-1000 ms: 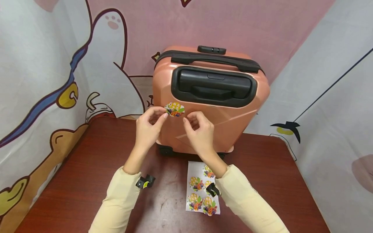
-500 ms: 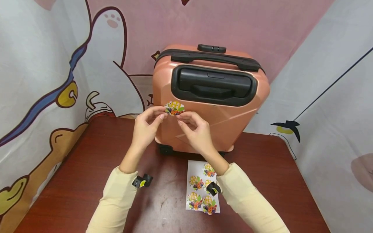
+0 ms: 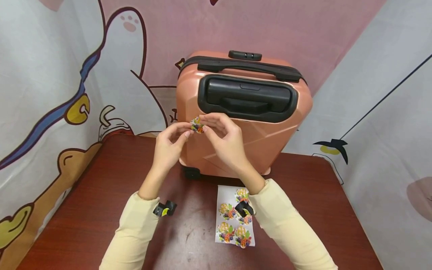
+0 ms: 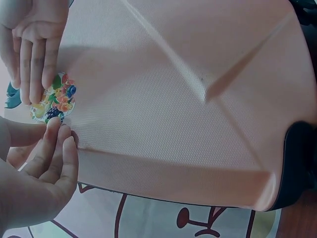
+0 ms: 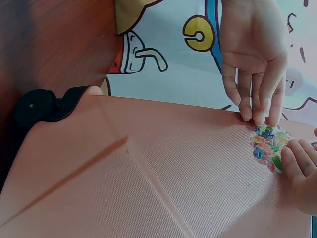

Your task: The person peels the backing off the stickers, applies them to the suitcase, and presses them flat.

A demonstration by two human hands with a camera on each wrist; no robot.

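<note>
A round sticker printed with colourful fruit (image 3: 196, 125) is at the upper left of the orange suitcase's (image 3: 256, 142) front. Thumb and fingertips of my left hand (image 3: 168, 146) pinch its left edge. Over its right part lie the fingers of my right hand (image 3: 227, 140), nearly straight and touching it. The right wrist view has the sticker (image 5: 267, 146) lying between the left hand (image 5: 255, 64) above and the right fingers (image 5: 297, 156). Whether its whole back touches the suitcase, I cannot tell.
A white sheet (image 3: 224, 195) of several similar stickers lies on the dark red table (image 3: 118, 187), in front of the suitcase. A black handle recess (image 3: 249, 99) is above the hands. Printed cloth (image 3: 111, 82) hangs behind and at both sides.
My right hand has come left and up, from beside the sticker to touching its lower right edge, then over its right part. The left hand keeps its pinch almost in place.
</note>
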